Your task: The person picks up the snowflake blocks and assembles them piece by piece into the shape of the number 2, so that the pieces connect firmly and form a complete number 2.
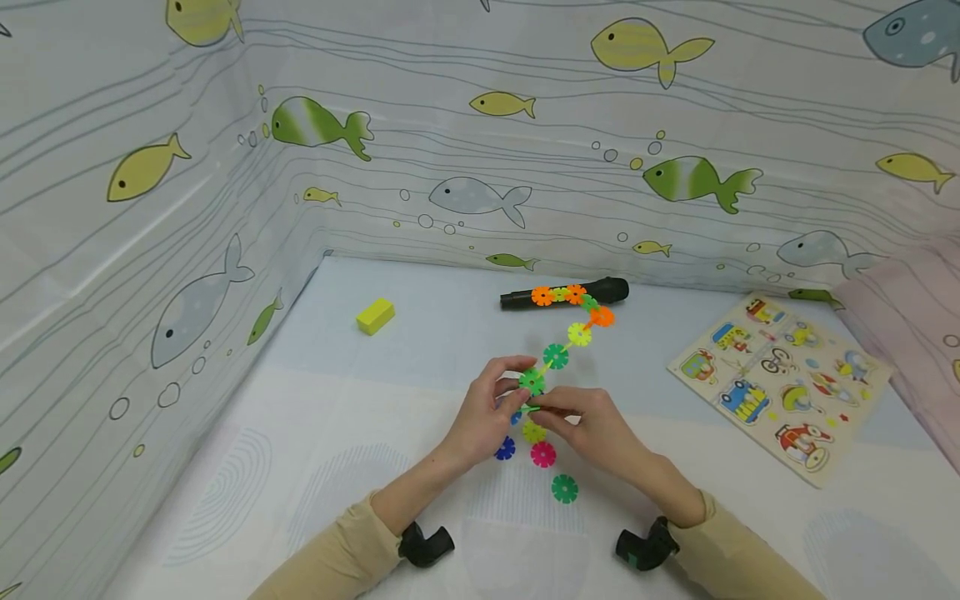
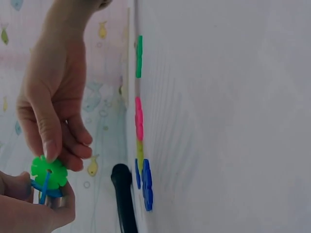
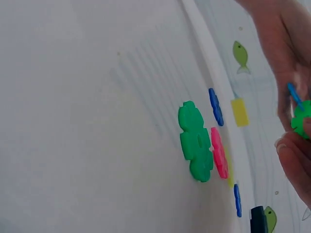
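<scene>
In the head view my left hand grips the near end of a chain of slotted plastic flower discs in green, yellow and orange. My right hand pinches a green disc between thumb and fingers. That disc meets a blue disc held by my left hand; how deeply their slots engage I cannot tell. On the table below lie loose discs: a dark blue one, a yellow one, a pink one and a green one. Fingers partly hide the join.
A black microphone lies behind the chain's far end. The yellow block sits to the left at the back. At the right is a wooden picture puzzle board. Fish-printed curtains stand around the table.
</scene>
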A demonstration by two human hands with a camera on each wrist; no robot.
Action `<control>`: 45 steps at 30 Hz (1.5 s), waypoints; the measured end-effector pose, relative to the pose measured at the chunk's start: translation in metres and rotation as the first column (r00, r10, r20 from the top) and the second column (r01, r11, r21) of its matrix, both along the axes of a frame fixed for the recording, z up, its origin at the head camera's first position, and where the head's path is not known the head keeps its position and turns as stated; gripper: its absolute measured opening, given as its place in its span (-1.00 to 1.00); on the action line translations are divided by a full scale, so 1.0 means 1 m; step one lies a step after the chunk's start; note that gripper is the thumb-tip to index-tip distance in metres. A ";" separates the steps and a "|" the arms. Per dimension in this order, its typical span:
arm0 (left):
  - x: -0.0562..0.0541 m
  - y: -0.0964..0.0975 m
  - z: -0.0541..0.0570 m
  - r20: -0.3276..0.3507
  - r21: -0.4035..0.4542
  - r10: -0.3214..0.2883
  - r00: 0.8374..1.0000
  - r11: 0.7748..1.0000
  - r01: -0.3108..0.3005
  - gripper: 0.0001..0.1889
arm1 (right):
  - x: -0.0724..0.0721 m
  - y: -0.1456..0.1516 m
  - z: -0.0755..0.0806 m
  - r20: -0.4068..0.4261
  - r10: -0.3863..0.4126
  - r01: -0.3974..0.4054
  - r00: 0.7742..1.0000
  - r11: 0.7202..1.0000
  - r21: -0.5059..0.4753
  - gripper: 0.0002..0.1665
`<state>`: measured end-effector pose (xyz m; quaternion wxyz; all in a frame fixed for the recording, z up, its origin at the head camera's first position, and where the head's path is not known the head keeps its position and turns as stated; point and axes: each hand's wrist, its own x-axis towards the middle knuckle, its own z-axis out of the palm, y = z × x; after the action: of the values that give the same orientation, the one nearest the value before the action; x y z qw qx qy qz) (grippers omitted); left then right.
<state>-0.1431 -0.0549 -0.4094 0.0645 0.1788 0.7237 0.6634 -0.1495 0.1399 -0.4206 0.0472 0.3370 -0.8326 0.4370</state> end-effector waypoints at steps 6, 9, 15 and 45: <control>0.000 -0.001 0.001 0.024 0.019 -0.001 1.000 1.000 0.001 -0.58 | 0.000 0.000 0.003 0.066 -0.020 0.019 0.998 1.000 0.008 -0.71; 0.000 -0.001 0.001 0.030 0.034 -0.001 1.000 0.999 0.000 -0.59 | 0.000 0.000 0.003 0.076 -0.024 0.023 0.997 1.000 0.006 -0.72; -0.002 -0.002 0.002 0.038 0.050 0.008 0.999 0.999 -0.009 -0.60 | -0.001 0.002 0.003 0.068 -0.037 0.035 0.997 0.999 0.026 -0.73; -0.005 -0.004 0.004 0.026 0.013 0.063 0.998 0.998 -0.063 -0.60 | -0.015 0.010 -0.023 0.139 -0.098 0.037 0.985 0.922 0.386 -0.61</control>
<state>-0.1483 -0.0586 -0.4056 0.0515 0.1481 0.7235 0.6723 -0.1649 0.1499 -0.4438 -0.0694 0.2755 -0.9139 0.2898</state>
